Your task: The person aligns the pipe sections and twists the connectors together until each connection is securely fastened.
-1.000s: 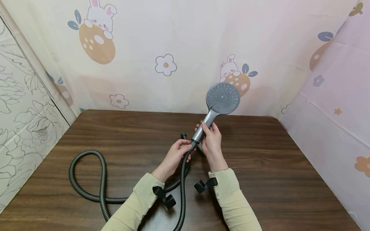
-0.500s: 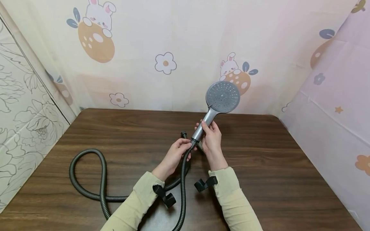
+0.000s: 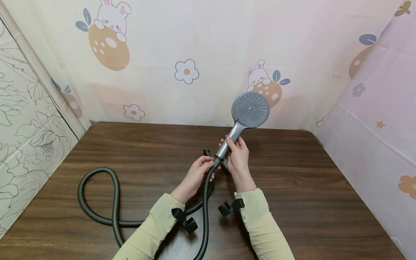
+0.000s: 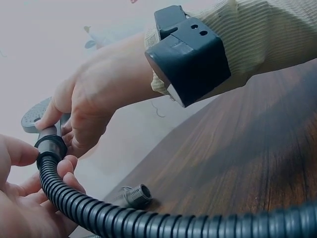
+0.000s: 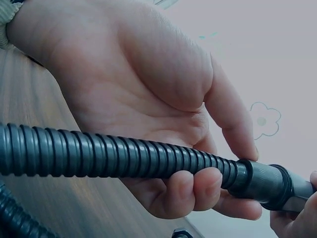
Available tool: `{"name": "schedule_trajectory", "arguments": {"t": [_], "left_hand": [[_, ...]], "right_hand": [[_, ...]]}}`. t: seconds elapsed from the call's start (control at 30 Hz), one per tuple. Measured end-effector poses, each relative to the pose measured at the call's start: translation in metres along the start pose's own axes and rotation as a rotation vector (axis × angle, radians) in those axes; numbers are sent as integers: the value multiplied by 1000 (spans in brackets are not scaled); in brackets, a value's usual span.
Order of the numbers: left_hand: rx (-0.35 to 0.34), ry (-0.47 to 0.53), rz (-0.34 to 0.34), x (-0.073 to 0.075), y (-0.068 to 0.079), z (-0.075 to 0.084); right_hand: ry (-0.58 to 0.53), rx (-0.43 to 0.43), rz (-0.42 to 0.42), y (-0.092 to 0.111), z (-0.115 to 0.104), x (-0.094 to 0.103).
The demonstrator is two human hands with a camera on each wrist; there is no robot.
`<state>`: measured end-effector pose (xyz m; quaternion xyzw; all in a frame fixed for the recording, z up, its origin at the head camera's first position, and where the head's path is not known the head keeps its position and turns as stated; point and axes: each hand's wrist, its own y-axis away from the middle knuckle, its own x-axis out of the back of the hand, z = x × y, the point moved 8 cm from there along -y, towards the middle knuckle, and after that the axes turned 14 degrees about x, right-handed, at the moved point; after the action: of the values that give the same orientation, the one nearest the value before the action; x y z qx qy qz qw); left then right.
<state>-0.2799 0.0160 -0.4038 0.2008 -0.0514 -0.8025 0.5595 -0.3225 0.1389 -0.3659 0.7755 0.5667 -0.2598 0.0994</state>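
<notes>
A grey shower head (image 3: pixel 251 110) points up and to the right above the table, its nozzle face showing. My right hand (image 3: pixel 239 164) grips its silver handle (image 3: pixel 231 139), thumb along the front. At the handle's lower end, my left hand (image 3: pixel 195 177) pinches the dark connector (image 5: pixel 267 183) of the black ribbed hose (image 3: pixel 206 209) between thumb and fingers. In the right wrist view, two left fingertips also curl against the hose (image 5: pixel 129 156) just behind the connector. From there the hose hangs down towards the front edge.
The hose's loop (image 3: pixel 97 169) lies on the brown wooden table (image 3: pixel 308 187) at left. Its other end (image 3: pixel 206 151) shows behind the left hand. A grey threaded tube end (image 4: pixel 138 196) lies close by. Printed curtains (image 3: pixel 195 36) stand behind the table.
The left thumb has shifted slightly at the connector, so more of it shows. The shower head, right hand and hose keep their places.
</notes>
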Motion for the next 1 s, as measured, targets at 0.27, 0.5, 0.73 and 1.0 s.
{"name": "schedule_trajectory", "arguments": {"t": [0.27,0.5,0.73,1.0], "left_hand": [[-11,-13,7,1,0,1],[-13,-14,9,2,0,1],[-14,-12,13,3,-1,2],[-6,-10,26,4,-3,0]], "right_hand": [[-10,-6,-1,0,-1,-1],[-11,-6,5,0,-1,-1],[-7,-6,1,0,-1,-1],[-5,1,-2,0,-1,-1]]}}
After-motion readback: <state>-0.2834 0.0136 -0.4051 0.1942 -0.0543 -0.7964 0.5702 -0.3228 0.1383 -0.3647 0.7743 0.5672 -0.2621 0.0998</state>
